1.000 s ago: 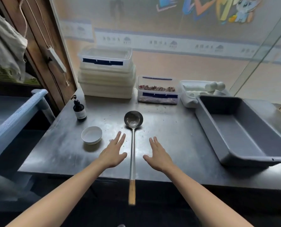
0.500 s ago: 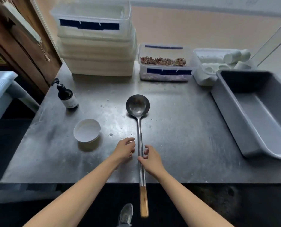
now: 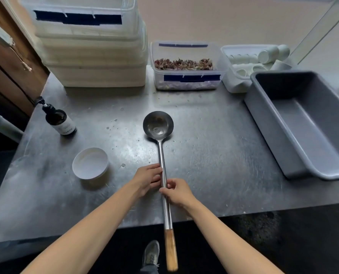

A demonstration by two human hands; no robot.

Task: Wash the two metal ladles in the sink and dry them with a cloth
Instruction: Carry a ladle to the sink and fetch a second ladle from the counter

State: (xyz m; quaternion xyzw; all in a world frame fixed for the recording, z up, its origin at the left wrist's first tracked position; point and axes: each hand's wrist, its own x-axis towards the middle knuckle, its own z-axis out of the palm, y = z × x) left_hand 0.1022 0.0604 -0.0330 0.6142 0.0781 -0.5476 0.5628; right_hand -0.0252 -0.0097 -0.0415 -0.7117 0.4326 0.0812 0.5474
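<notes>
One long metal ladle (image 3: 160, 155) with a wooden handle end lies on the steel table (image 3: 214, 155), its bowl pointing away from me and the wooden end hanging over the front edge. My left hand (image 3: 148, 179) curls around the metal shaft from the left. My right hand (image 3: 177, 191) grips the same shaft from the right, just below the left one. The ladle bowl rests on the table. No second ladle, sink or cloth is in view.
A small white bowl (image 3: 90, 163) and a dark pump bottle (image 3: 59, 121) stand to the left. A grey plastic tub (image 3: 303, 123) sits at the right. Stacked white containers (image 3: 91, 48), a clear box of dried bits (image 3: 184, 66) and a tray of white cups (image 3: 251, 62) line the back.
Both hands were spread flat above the table beside the ladle, then closed in on its shaft. My view has tilted down and moved closer to the table.
</notes>
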